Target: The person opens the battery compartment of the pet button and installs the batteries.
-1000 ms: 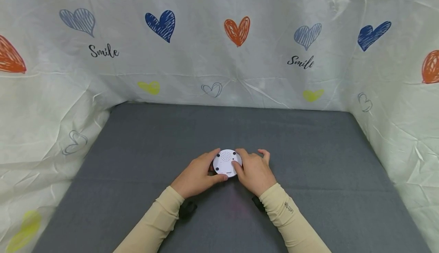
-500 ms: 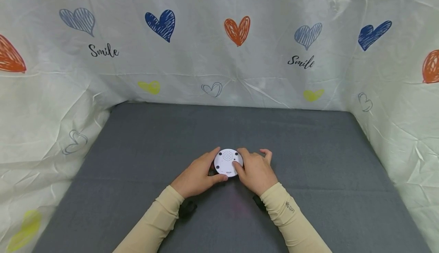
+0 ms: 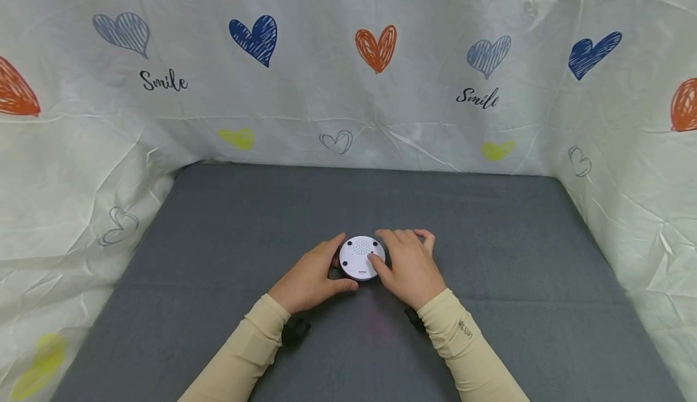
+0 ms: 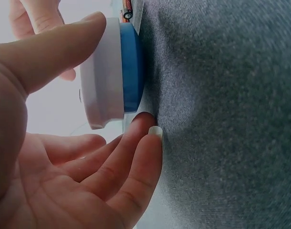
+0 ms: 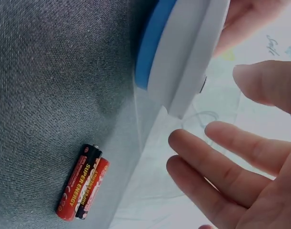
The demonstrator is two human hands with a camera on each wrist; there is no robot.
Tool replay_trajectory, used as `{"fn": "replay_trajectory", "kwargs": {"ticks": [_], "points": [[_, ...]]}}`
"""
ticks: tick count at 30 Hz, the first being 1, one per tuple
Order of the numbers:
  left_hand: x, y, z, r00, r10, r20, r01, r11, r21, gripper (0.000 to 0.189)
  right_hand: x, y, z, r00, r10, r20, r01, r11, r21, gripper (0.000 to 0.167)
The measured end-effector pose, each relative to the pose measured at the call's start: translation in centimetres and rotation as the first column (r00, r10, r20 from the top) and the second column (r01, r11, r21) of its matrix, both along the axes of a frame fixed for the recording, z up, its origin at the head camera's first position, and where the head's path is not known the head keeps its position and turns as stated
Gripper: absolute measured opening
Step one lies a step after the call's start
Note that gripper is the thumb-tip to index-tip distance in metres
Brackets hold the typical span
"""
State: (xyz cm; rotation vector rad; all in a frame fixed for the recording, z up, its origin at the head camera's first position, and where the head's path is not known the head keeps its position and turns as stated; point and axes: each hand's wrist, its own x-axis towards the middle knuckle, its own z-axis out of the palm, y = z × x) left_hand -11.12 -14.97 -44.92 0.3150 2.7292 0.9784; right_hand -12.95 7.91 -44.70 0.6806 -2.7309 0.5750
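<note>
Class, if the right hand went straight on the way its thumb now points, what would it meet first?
Probably the disc: in the right wrist view, the right hand points its thumb at it, though depth is unclear.

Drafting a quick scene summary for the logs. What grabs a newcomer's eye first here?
First, the round white-and-blue device between the left hand and right hand, its white, hole-dotted face up and blue side toward the grey table. Next, in the right wrist view, two red-and-black "Super Energy" batteries lying side by side near the right hand. Behind, the pale backdrop with colored hearts and "Smile" lettering.
</note>
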Motion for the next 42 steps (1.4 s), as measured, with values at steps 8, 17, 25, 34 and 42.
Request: {"fn": "replay_trajectory", "kwargs": {"ticks": [8, 17, 25, 34, 42], "points": [[0.00, -0.03, 0.03, 1.000, -0.001, -0.010, 0.001, 1.000, -0.015, 0.099, -0.20, 0.11, -0.06, 0.989, 0.118, 0.091, -0.117, 0.993, -0.016, 0.046], [0.24, -0.02, -0.23, 0.998, -0.036, -0.052, 0.035, 0.999, -0.017, 0.086, -0.02, 0.00, -0.18, 0.970, 0.212, 0.120, -0.213, 0.977, -0.002, 0.043], [0.33, 0.20, -0.19, 0.998, -0.027, -0.050, 0.027, 1.000, -0.015, 0.089, 0.07, -0.12, -0.07, 0.970, 0.203, 0.131, -0.207, 0.978, 0.016, 0.038], [0.34, 0.24, -0.50, 0.998, -0.051, -0.044, 0.050, 0.998, -0.033, 0.095, 0.22, -0.13, 0.10, 0.966, 0.233, 0.114, -0.238, 0.971, 0.026, 0.038], [0.37, 0.30, -0.54, 0.996, -0.065, -0.066, 0.063, 0.997, -0.034, 0.093, 0.21, -0.30, -0.09, 0.970, 0.236, 0.049, -0.238, 0.970, 0.044, 0.037]]}}
